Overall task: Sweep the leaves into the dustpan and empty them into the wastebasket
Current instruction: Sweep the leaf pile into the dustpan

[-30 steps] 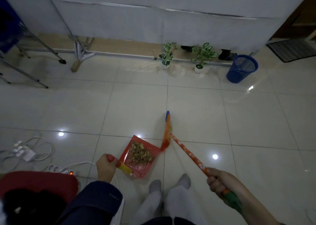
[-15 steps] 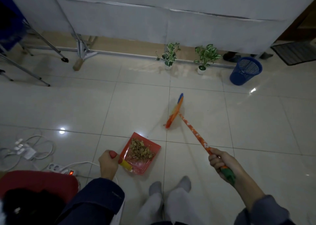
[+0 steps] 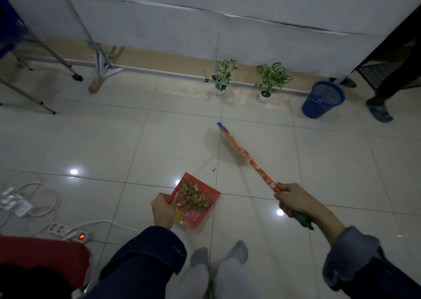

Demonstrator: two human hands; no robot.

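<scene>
A red dustpan (image 3: 203,214) lies on the floor tiles just ahead of my feet, with a heap of dry brown leaves (image 3: 193,196) in it. My left hand (image 3: 163,210) grips its handle at the pan's left side. My right hand (image 3: 293,199) grips the orange broom (image 3: 245,154) near its green end. The broom's blurred head is off the floor, pointing away beyond the pan. One small leaf scrap (image 3: 214,169) lies on the tile past the pan. The blue mesh wastebasket (image 3: 322,99) stands at the far right by the wall.
Two potted plants (image 3: 271,80) stand along the wall base. A power strip with white cables (image 3: 68,230) lies at the left. A red seat (image 3: 43,255) is at the lower left. Metal stand legs (image 3: 45,50) are at the far left. Another person's feet (image 3: 379,111) stand beside the wastebasket.
The broom has swung up and away from the dustpan's mouth, its head now lifted and pointing farther off. The view has shifted left, and a person's feet have appeared near the wastebasket.
</scene>
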